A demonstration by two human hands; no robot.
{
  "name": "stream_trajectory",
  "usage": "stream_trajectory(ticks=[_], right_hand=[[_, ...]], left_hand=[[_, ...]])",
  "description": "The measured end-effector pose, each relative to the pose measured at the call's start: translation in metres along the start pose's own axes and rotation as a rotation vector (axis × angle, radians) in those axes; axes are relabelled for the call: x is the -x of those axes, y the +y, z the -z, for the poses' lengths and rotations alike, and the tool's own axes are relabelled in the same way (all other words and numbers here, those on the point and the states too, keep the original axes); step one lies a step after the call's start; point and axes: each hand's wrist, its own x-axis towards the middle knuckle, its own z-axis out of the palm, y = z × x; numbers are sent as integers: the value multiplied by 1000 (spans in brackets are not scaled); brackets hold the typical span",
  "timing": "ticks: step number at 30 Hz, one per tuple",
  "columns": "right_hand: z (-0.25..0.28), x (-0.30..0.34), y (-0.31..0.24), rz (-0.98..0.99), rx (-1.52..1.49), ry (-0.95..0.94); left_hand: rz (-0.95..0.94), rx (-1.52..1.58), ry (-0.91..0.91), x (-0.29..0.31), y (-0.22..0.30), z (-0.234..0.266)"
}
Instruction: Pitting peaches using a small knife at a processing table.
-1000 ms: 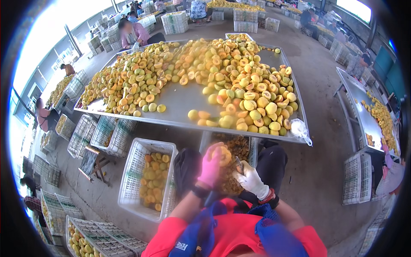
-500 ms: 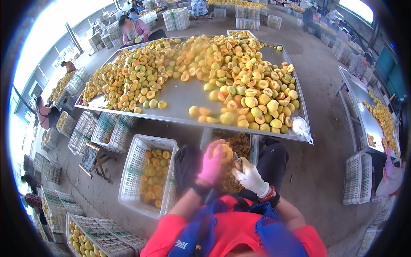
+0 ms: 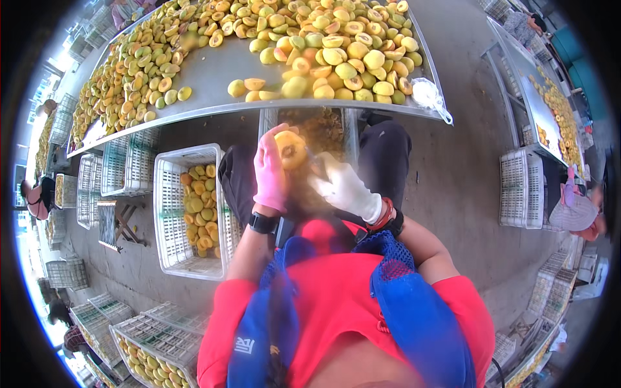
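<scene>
My left hand (image 3: 269,169), in a pink glove, grips a yellow peach half (image 3: 291,150) between thumb and fingers. The cut face shows, with a brown hollow or stone in its middle. Close on its right, my right hand (image 3: 349,191) in a white glove is closed around a small dark tool (image 3: 318,166); blur hides the tool's exact kind. Both hands are above my lap, in front of the metal table (image 3: 213,77) heaped with peach halves (image 3: 336,55). Between my knees stands a bin (image 3: 352,132) holding brownish scraps.
On the left, a white plastic crate (image 3: 162,213) holds peach halves. Beyond it are a folding stool (image 3: 116,223) and more crates (image 3: 123,165). A crumpled white plastic bag (image 3: 427,95) lies at the table's right corner. Another fruit-covered table (image 3: 540,103) and a person's cap (image 3: 574,212) are at right.
My view has tilted downward, so the table sits higher in the picture. The peach half's cut face is now plainly visible, and the tool hand is slightly farther from it.
</scene>
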Motion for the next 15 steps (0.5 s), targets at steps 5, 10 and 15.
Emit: stream_trajectory(ticks=[5,10,15], right_hand=[[-3,3,5,20,13,24],[-6,2,9,-16,122,7],[-10,4,13,-43,194,6]], left_hand=[[-3,13,-16,7,2,-9],[-30,-42,-23,13,-1,-12],[-90,-131,-3,17,-3,-22]])
